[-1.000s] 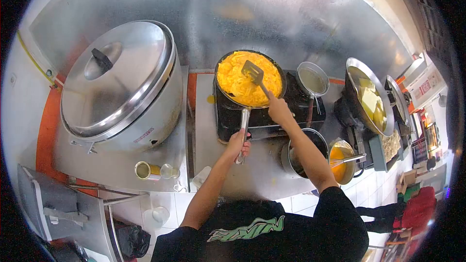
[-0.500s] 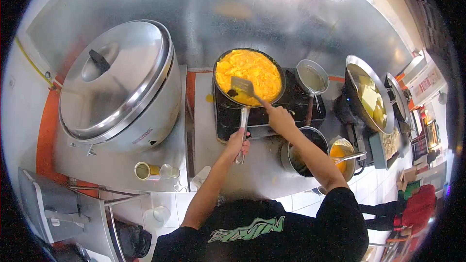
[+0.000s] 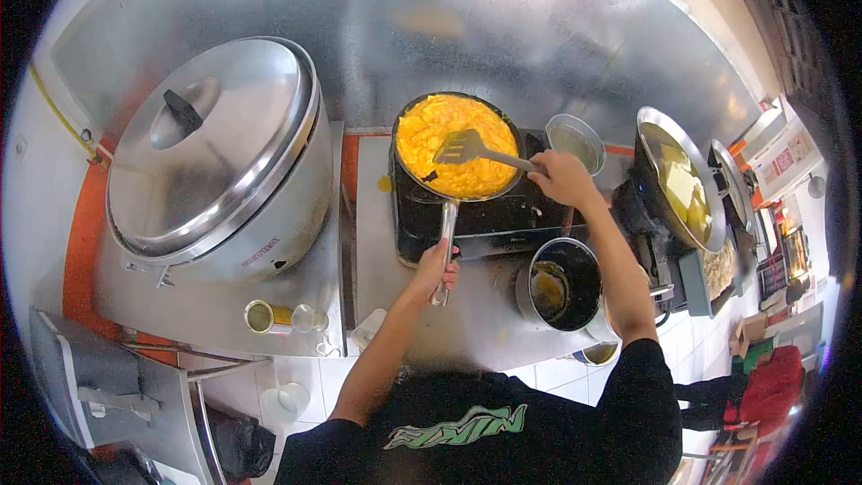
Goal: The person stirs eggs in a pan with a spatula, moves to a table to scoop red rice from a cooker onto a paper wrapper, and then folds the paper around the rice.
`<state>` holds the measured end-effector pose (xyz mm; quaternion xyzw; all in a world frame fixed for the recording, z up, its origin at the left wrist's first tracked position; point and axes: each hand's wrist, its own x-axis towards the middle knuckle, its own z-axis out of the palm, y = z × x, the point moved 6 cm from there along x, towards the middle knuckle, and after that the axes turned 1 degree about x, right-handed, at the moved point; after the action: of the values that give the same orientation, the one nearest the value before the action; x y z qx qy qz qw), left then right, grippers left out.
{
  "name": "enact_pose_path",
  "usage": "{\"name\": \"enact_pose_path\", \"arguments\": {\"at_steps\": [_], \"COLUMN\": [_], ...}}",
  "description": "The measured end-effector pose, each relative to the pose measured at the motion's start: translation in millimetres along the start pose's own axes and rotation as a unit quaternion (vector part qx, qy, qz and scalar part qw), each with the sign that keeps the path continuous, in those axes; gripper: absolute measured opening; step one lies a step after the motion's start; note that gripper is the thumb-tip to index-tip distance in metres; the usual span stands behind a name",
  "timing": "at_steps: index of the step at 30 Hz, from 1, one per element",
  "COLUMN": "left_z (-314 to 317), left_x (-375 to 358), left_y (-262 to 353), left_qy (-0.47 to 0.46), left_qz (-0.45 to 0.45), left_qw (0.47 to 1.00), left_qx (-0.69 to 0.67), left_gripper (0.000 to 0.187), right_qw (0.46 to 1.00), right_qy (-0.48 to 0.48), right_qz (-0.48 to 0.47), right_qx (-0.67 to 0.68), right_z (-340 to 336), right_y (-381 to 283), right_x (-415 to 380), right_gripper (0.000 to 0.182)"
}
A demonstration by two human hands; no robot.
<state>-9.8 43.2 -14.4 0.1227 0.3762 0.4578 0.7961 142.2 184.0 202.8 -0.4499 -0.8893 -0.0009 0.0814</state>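
The frying pan [image 3: 458,145] sits on a black burner [image 3: 503,211] at the far middle of the steel tabletop [image 3: 476,323], its rim close to the back wall, full of yellow scrambled egg [image 3: 431,130]. Its long handle [image 3: 446,247] points straight toward the near edge — the left hand [image 3: 437,268] has its grip clamped round the handle's end. The right hand [image 3: 564,178], grip closed on the slotted spatula [image 3: 462,148], holds it lying left-right, blade over the egg. Bare steel lies left of the burner, before the big lidded rice cooker [image 3: 220,162]. A dark pot [image 3: 561,283] stands just right of the handle — a strainer [image 3: 575,136] and wok [image 3: 678,180] crowd the right.
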Motion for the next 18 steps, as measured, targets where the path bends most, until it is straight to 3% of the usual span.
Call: {"name": "enact_pose_path", "arguments": {"at_steps": [3, 6, 12, 18], "left_z": [1, 2, 1, 5], "left_x": [-1, -2, 0, -4], "left_y": [1, 1, 0, 3], "left_qy": [-0.002, -0.008, -0.013, 0.002], "left_qz": [0.000, 0.003, 0.000, 0.012], "left_qw": [1.000, 1.000, 1.000, 1.000], "left_qx": [0.000, -0.005, -0.015, 0.003], "left_gripper": [0.038, 0.038, 0.037, 0.040], "right_qw": [0.992, 0.984, 0.978, 0.998], "right_qy": [-0.017, -0.110, -0.167, -0.067], "right_qz": [-0.120, -0.113, -0.114, 0.020], "right_qx": [-0.025, -0.080, -0.051, 0.001], "right_z": [-8, 17, 97, 138], "right_y": [-13, -22, -41, -79], "right_x": [8, 24, 60, 74], "right_gripper": [0.018, 0.021, 0.022, 0.016]}}
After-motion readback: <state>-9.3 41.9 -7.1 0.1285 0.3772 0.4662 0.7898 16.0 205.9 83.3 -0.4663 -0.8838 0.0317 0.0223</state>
